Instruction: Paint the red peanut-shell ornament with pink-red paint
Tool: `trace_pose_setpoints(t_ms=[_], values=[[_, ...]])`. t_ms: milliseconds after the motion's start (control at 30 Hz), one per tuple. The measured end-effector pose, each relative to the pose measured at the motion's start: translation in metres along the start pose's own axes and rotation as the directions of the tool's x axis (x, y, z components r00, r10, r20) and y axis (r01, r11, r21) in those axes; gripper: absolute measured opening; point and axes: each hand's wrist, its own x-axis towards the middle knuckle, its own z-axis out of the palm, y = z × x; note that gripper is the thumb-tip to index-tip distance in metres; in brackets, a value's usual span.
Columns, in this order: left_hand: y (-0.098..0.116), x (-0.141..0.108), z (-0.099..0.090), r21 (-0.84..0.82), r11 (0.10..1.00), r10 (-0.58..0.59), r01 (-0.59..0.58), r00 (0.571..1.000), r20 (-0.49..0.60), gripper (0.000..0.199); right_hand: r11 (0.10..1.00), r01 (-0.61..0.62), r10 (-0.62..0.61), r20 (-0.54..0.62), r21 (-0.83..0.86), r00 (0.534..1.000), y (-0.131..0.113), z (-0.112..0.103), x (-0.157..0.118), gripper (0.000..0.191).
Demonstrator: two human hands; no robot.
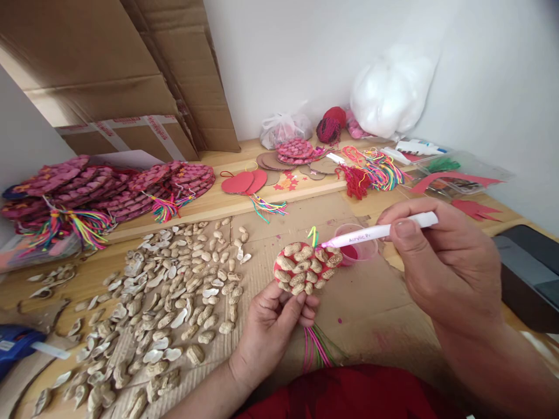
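Note:
My left hand [279, 317] grips the lower edge of a round red disc covered with peanut shells [301, 266]. A yellow-green loop shows at the disc's top, and pink and green cords hang below my fingers. In my right hand [441, 262] is a white acrylic paint marker [379, 230], held between thumb and fingers. Its pink tip meets the upper right part of the disc, by the shells near the loop. Just behind the disc stands a clear plastic cup [364, 244] with pink paint in it, partly hidden.
Many loose peanut shells [174, 302] cover the cardboard at left, near a blue glue gun [21, 343]. Pink-painted discs with tassels [82, 186] are piled behind. Red discs [244, 181] and colourful cords [379, 169] line the back; a dark phone [528, 273] lies at right.

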Motion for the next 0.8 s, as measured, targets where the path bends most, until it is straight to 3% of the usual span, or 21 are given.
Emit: trace_pose_setpoints(t_ms=[167, 367, 567, 800], values=[[-0.0003, 0.0001, -0.0001, -0.008, 1.0, -0.008, 0.008, 1.0, -0.008, 0.029, 1.0, 0.025, -0.024, 0.038, -0.005, 0.999, 0.0006, 0.0001, 0.0008, 0.01], [0.0009, 0.0007, -0.0009, -0.029, 1.0, 0.002, -0.002, 1.0, 0.009, 0.028, 0.998, 0.038, -0.039, -0.011, -0.041, 0.999, 0.0006, 0.0004, 0.0015, 0.01], [0.0027, 0.0006, -0.0015, -0.044, 0.999, 0.001, 0.0, 1.0, 0.007, 0.031, 0.999, 0.005, -0.003, 0.043, -0.035, 0.999, 0.0003, 0.0007, -0.0017, 0.01], [0.0038, 0.0022, -0.0026, -0.032, 0.999, -0.001, 0.002, 1.0, 0.019, 0.028, 0.998, 0.048, -0.049, -0.005, -0.037, 0.999, 0.0, 0.0017, -0.0007, 0.009]])
